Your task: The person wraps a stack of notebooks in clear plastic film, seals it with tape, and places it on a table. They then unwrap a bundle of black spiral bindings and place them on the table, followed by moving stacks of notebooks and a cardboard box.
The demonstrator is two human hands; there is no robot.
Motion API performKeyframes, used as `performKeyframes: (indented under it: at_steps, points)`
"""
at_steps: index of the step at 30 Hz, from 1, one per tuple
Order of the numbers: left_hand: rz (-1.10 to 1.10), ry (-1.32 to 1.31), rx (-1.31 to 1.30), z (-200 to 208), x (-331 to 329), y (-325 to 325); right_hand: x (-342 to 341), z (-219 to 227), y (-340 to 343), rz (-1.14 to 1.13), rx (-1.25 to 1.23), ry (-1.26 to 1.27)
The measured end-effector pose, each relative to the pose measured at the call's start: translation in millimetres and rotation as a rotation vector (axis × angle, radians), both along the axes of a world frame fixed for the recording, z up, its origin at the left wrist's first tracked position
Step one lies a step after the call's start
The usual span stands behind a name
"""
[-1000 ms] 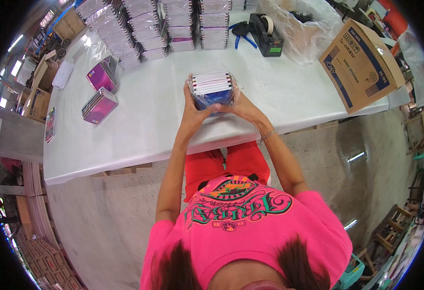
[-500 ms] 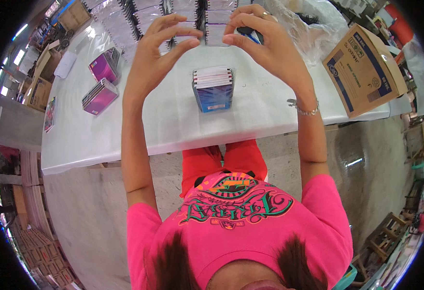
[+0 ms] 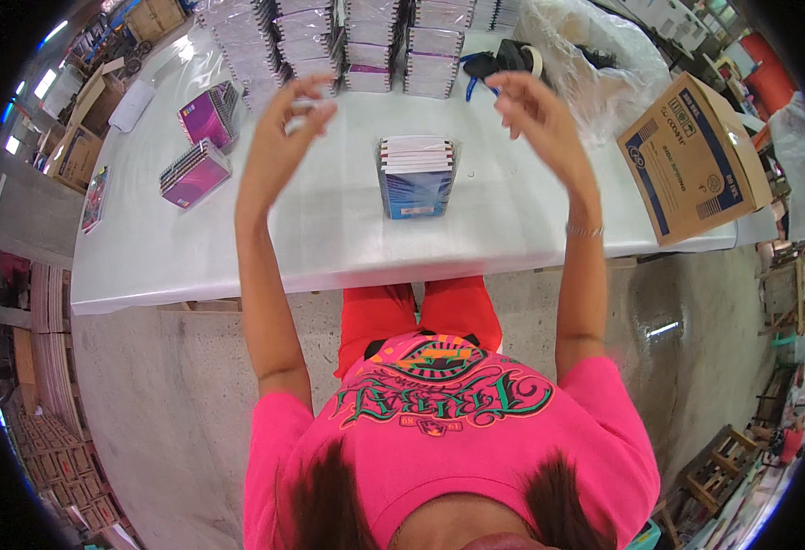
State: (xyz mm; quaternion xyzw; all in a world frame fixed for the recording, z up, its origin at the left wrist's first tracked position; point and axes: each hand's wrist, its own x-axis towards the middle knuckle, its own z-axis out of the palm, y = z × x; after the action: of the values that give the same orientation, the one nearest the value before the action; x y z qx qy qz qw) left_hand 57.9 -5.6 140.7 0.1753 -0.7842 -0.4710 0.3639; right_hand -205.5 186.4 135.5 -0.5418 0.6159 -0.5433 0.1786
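A small stack of spiral notebooks with blue covers, wrapped in clear film, stands on the white-covered table in front of me. My left hand is raised to the left of it, fingers curved and apart, holding nothing. On the other side hovers my right hand, also bent, apart and without anything in it. Neither hand touches the stack. Beyond them rise several tall piles of wrapped spiral notebooks. Near my right fingertips lie a tape dispenser and a dark tool with blue handles.
At left sit two packs of purple notebooks, one upper and one lower, with a flat colourful booklet at the table's edge. To the right are a cardboard box and a large clear plastic bag.
Both hands have drawn apart, the left one leftward and the right one rightward. The view has shifted slightly, and more of the notebook piles shows. The blue stack still stands on the table.
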Motion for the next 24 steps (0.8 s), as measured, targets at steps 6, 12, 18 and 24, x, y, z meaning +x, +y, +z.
performKeyframes:
  at_steps: [6, 12, 18, 24]
  points:
    - [0.015, 0.208, 0.102, -121.9, -14.4, 46.9, 54.7, -120.4, 17.1, -0.071, -0.125, -0.05]
    - [0.123, 0.177, -0.135, -107.7, -31.9, 58.0, 71.0, -126.0, 1.5, -0.032, -0.137, 0.043]
    - [0.07, 0.072, -0.338, -88.6, -32.7, 48.0, 74.4, -107.7, -17.9, -0.027, -0.172, 0.105]
    - [0.022, -0.07, -0.359, -67.9, -37.6, 39.8, 68.2, -107.7, -31.1, -0.068, -0.217, -0.015]
